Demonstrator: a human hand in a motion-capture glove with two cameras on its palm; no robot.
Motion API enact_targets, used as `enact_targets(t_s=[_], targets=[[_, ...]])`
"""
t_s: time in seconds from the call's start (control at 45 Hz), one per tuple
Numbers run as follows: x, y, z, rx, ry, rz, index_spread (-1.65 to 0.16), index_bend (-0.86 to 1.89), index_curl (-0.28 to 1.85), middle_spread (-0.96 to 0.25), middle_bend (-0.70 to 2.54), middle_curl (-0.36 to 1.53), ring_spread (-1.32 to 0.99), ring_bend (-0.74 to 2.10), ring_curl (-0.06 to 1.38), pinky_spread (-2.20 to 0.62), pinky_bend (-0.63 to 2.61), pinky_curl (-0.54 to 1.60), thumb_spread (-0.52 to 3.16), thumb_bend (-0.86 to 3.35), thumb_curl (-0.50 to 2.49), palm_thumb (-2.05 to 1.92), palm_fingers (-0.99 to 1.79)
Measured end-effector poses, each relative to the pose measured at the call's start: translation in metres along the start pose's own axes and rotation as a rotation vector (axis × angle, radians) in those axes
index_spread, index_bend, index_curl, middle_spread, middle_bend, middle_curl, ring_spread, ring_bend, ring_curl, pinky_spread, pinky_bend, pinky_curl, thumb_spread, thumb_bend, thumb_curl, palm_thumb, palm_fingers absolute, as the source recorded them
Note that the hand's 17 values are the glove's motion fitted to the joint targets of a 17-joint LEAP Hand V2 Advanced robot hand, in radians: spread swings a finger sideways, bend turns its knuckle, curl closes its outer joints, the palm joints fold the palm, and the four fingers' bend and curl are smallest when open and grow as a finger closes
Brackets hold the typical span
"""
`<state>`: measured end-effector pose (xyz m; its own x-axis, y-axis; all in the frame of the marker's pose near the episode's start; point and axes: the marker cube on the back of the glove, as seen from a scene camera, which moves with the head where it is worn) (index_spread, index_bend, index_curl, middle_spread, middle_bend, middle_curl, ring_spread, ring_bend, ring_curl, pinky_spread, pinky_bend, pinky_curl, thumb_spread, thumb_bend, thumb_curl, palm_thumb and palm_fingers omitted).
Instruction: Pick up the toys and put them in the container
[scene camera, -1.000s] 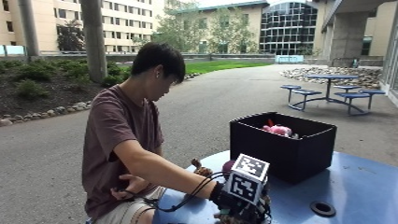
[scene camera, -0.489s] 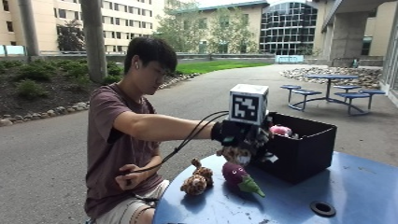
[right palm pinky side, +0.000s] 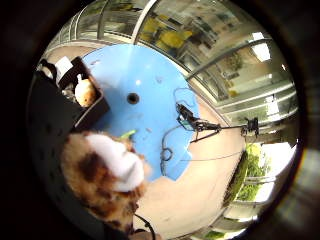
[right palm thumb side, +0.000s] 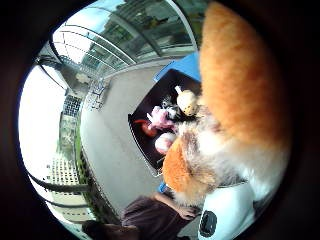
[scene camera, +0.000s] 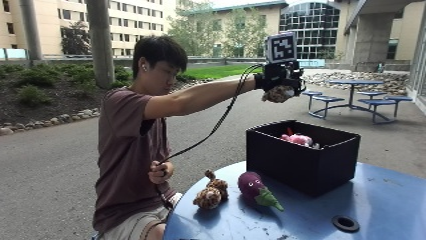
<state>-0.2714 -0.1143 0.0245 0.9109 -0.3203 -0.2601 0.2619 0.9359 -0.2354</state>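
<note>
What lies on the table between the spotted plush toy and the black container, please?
The purple eggplant toy, seen in the outside view, sits between the spotted plush and the container.

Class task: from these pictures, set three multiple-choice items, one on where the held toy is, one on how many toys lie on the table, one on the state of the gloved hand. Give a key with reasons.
1. Where is the plush toy held by the gloved right hand?
A. raised in the air above the black container
B. lying flat on the blue table
C. on the person's lap

2. How many toys lie on the table outside the container?
A. none
B. two
C. five

3. What is the gloved hand doing?
A. resting flat on the table
B. gripping a toy
C. hanging with nothing in it

Key: 1 A, the arm is stretched out high over the box. 2 B, the spotted plush and the eggplant toy. 3 B, fur fills both palm views.
</note>
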Motion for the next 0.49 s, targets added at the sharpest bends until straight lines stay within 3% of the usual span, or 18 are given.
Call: enact_targets(t_s=[0.222,0.267,0.311,0.489], targets=[[-0.073,-0.024,0.041,0.013,0.142,-0.084,-0.28,1.13,0.72,-0.18,1.4,0.85,-0.33,1.6,0.67,-0.37,1.12,0.54,0.59,0.17,1.22,0.57,0.75],[-0.104,-0.03,0.05,0.019,0.077,-0.042,-0.28,1.13,0.75,-0.18,1.39,0.85,-0.33,1.61,0.67,-0.37,1.13,0.54,0.57,0.17,1.23,0.57,0.73],[-0.149,-0.034,0.062,0.0,-0.001,-0.093,-0.29,1.12,0.76,-0.19,1.39,0.85,-0.33,1.61,0.67,-0.37,1.14,0.55,0.55,0.16,1.24,0.57,0.73],[-0.233,-0.034,0.107,-0.313,0.083,-0.171,-0.31,0.96,0.81,-0.2,1.32,0.85,-0.33,1.61,0.67,-0.38,1.24,0.57,0.53,0.1,1.25,0.54,0.6]])
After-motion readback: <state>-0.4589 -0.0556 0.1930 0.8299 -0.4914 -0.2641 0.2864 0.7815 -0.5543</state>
